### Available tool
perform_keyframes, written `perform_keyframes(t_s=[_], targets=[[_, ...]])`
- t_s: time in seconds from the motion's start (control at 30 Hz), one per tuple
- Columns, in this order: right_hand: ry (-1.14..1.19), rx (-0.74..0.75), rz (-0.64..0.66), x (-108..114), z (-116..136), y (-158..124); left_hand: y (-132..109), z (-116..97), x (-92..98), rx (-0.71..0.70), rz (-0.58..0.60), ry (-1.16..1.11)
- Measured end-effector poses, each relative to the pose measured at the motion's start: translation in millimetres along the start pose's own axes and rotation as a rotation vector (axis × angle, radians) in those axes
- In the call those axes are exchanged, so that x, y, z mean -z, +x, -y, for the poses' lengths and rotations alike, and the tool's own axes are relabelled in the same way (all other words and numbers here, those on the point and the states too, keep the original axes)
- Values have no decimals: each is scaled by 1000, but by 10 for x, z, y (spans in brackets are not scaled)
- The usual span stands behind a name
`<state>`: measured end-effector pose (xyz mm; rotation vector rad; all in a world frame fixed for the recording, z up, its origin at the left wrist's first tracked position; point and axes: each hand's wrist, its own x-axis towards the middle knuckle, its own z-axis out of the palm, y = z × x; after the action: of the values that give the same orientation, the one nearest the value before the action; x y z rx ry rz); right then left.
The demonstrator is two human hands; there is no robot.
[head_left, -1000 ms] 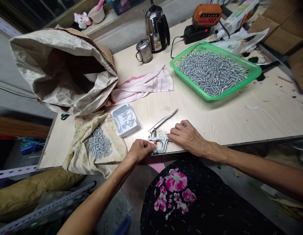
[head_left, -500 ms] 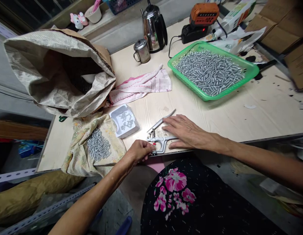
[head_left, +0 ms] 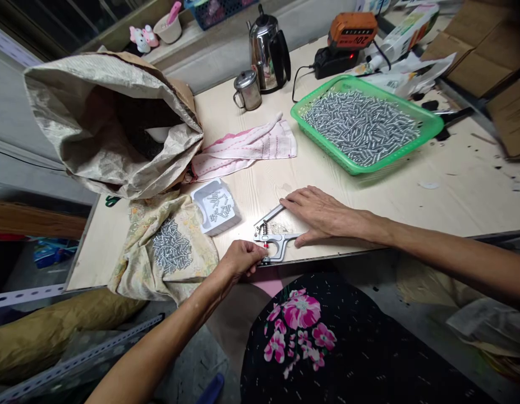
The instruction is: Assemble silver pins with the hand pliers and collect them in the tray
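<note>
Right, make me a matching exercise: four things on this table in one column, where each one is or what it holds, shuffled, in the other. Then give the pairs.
Column one
1. Silver-grey metal pliers
2. Green perforated plastic basket
3. Orange blocky battery
4. Pale flowered fabric cloth

Column two
A. On a black plastic charger
B. Draped over the near edge of the light wooden table
C. Between the left hand and the right hand
D. Holding the larger heap of small silvery metal pieces

Pairs: 1-C, 2-D, 3-A, 4-B
</note>
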<state>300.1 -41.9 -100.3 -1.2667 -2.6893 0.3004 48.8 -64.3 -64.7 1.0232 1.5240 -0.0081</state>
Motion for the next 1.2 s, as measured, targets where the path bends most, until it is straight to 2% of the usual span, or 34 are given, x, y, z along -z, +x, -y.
perform_keyframes(t_s=[0.2, 0.33, 0.5, 0.57, 0.67, 0.73, 0.8, 0.9, 1.0, 1.07, 1.2], targets=[[-36, -19, -55, 56, 72, -68, -28, -1, -36, -6, -36, 9], [-31, -64, -24, 111, 155, -117, -9, 11, -47, -17, -65, -5], [89, -66, -81, 9, 176, -211, 0, 173, -74, -82, -87, -26], [157, -71, -127, -32, 139, -263, -96, 260, -103, -249, -194, 28], [184, -75, -244, 32, 86, -298, -321, 277, -132, -688, -490, 327], [145, -32, -313, 158, 89, -245, -428, 161, -120, -941, -610, 628], [91, 42, -348, 308, 133, -112, -434, -45, -70, -1063, -658, 888], [2, 150, -373, 493, 250, 204, -266, -401, 81, -1041, -719, 1103], [-104, 176, -376, 599, 361, 554, -58, -663, 283, -935, -731, 1142], [-196, 118, -375, 637, 413, 751, 25, -750, 404, -870, -749, 1135], [-365, -35, -353, 651, 464, 1019, 60, -785, 558, -779, -818, 1113]])
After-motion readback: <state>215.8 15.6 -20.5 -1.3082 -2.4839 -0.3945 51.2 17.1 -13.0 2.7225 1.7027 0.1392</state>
